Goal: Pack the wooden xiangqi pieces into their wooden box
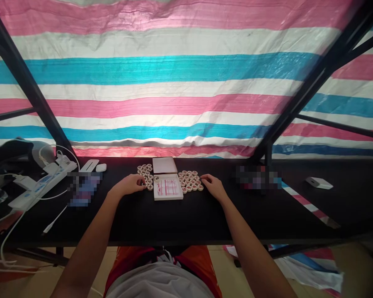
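Bare hands reach across a black desk (143, 223) to round pieces flanking a square white box (168, 198). With that box as the clock's centre, its lid (164, 164) lies at twelve, dark-marked pieces (146, 177) cluster near ten, red-marked pieces (192, 182) at three, and a lone piece (157, 179) rests in the box's eleven o'clock corner. The left hand (129, 185), at nine, curls its fingers beside the dark cluster; whether they pinch a piece cannot be told. Farther out at three, the right hand's (215, 188) fingers bend at the red cluster's edge, their grip equally unclear.
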A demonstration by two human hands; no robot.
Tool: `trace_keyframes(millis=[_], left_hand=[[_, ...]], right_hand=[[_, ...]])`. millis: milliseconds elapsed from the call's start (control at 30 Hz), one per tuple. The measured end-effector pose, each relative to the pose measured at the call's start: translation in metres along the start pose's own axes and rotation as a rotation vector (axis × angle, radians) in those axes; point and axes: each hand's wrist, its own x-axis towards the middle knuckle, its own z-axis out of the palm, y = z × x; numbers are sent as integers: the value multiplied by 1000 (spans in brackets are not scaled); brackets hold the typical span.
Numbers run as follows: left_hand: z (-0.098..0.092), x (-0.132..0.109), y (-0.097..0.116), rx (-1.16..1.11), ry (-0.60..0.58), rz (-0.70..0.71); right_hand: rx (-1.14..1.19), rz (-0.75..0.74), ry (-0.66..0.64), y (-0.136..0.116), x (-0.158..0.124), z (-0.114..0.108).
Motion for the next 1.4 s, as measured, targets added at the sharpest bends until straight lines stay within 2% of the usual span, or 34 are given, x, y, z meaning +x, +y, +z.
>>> trace_keyframes(millis=[367, 533, 600, 667, 800, 900, 1033, 1400], left_hand=[[1, 2, 9, 85, 18, 36], [-2, 0, 13, 98, -14, 21], [-5, -2, 16, 85, 12, 14], [-5, -2, 21, 66, 100, 23], [11, 6, 38, 18, 292, 143], [35, 19, 51, 114, 297, 266], [57, 33, 59, 272, 260, 286], [52, 30, 48, 358, 271, 291]], right_hand=[[-24, -3, -3, -4, -1, -2], [-8, -20, -6, -7, -1, -3], [-8, -13, -8, -8, -1, -3], [-10, -5, -13, -8, -1, -4], [-19, -20, -18, -8, -1, -3], [-28, -25, -14, -8, -1, -3], [-35, -31, -30, -7, -1, -3], [-48, -38, -52, -6, 0, -3]])
